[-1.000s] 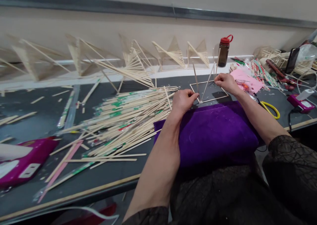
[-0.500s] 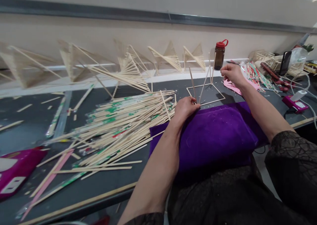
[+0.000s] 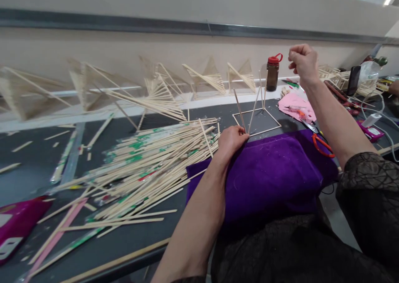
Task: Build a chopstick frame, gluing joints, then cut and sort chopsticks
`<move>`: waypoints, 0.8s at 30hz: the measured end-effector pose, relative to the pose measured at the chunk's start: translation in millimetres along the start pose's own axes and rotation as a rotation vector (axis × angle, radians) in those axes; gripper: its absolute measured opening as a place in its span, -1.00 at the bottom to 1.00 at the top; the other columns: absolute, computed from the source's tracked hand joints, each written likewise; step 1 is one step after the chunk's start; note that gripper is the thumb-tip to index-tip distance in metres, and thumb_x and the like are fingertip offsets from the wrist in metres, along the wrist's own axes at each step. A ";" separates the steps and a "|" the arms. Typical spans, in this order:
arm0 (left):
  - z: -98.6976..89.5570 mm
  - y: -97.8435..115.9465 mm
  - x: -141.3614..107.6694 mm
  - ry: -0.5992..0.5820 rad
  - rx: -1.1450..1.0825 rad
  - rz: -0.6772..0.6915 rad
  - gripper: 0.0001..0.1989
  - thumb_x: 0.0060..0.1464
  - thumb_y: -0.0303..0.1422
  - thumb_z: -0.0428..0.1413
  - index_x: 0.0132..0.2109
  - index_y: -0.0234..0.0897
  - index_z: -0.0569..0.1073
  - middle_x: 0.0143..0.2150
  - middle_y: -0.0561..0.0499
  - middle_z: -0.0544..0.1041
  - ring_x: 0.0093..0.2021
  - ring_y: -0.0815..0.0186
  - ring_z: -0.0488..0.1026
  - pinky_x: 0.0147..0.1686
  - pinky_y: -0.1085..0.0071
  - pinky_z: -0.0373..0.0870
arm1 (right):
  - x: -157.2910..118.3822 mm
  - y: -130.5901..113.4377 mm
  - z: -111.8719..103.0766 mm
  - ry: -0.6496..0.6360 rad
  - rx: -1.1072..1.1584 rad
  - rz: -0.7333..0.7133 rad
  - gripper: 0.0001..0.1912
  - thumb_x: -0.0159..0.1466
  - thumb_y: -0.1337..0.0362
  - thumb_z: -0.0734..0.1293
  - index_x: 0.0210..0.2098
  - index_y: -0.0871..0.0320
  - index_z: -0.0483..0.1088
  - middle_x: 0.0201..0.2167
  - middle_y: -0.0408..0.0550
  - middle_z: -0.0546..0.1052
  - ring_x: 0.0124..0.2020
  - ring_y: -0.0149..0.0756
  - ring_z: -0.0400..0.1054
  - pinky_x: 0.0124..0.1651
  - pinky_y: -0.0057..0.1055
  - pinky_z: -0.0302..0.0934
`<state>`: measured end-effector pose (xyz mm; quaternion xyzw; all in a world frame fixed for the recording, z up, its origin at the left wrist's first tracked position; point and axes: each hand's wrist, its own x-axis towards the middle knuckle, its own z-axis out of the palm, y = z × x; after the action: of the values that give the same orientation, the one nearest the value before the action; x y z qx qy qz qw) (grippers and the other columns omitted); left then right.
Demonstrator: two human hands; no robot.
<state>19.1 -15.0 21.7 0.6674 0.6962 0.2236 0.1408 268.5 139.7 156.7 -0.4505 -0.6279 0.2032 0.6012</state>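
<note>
My left hand [image 3: 231, 141] is closed at the near left corner of a frame of thin wooden sticks [image 3: 264, 131], its fingers pinching the foot of an upright wooden stick [image 3: 240, 107]. Another stick leans up from the same corner, and more stand at the frame's back corner. My right hand [image 3: 305, 65] is raised in the air, to the right of a brown bottle with a red lid [image 3: 272, 74]. Its fingertips are pressed together, and whatever they may hold is too small to make out. A purple cloth [image 3: 271, 171] lies in front of the frame.
Left of my arm spreads a large pile of wooden sticks [image 3: 156, 162], some in wrappers. Finished stick models [image 3: 207, 79] line the wall. Red-handled scissors [image 3: 323, 145] and a pink sheet [image 3: 296, 106] lie on the right, near a phone [image 3: 353, 80] and white cables. A magenta pack [image 3: 21, 225] sits front left.
My right hand has risen up and away from the table, slightly to the right. The scissors and more of the pink sheet now show beneath it. My left hand stays at the frame's corner.
</note>
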 end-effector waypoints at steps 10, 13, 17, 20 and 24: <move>2.2 -7.0 4.8 -0.013 0.040 0.052 -0.81 -0.03 -0.23 0.14 -0.33 -0.18 0.61 -0.30 -0.17 0.63 -0.30 0.08 0.52 -0.32 0.29 0.31 | 24.2 -22.6 -32.6 0.160 -0.217 -0.223 -0.92 0.31 0.42 0.27 -0.25 0.12 0.32 -0.30 -0.15 0.46 -0.32 -0.48 0.29 -0.28 -0.54 0.22; 0.1 -6.9 3.1 -0.025 0.021 0.056 -0.79 -0.04 -0.22 0.15 -0.30 -0.19 0.61 -0.27 -0.17 0.64 -0.26 0.06 0.53 -0.29 0.28 0.31 | 9.3 -2.6 -34.1 0.140 -0.456 -0.233 -0.95 0.29 0.39 0.28 -0.27 0.15 0.37 -0.19 -0.05 0.46 -0.13 -0.35 0.35 -0.03 -0.39 0.26; -4.2 -4.5 0.4 -0.017 -0.004 0.010 -0.70 0.01 -0.20 0.13 -0.16 -0.20 0.62 -0.21 -0.13 0.65 -0.17 0.07 0.55 -0.21 0.30 0.34 | -0.4 45.5 -42.6 -0.031 -0.798 0.120 -0.78 0.22 0.28 0.41 -0.20 0.32 0.45 0.01 0.29 0.42 0.01 -0.03 0.36 0.08 -0.09 0.21; -7.0 -3.6 0.4 0.019 -0.020 -0.007 -0.65 0.04 -0.22 0.12 -0.08 -0.25 0.61 -0.16 -0.13 0.65 -0.11 0.08 0.55 -0.14 0.31 0.35 | 2.2 65.3 -51.3 0.008 -0.759 0.130 -0.75 0.34 0.25 0.26 -0.23 0.35 0.46 -0.18 0.23 0.50 -0.09 -0.14 0.40 0.02 -0.17 0.24; -11.1 -2.3 0.0 0.070 -0.072 0.001 -0.70 0.07 -0.28 0.11 -0.12 -0.27 0.62 -0.16 -0.17 0.64 -0.15 0.09 0.54 -0.15 0.29 0.33 | -6.2 57.4 -53.0 0.044 -0.542 0.067 -0.68 0.34 0.19 0.22 -0.41 0.30 0.42 -0.51 0.00 0.46 -0.38 -0.35 0.36 -0.24 -0.39 0.27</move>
<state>11.6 -16.4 30.2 0.6541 0.6919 0.2717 0.1401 335.9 149.0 117.7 -0.6200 -0.6309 0.0378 0.4650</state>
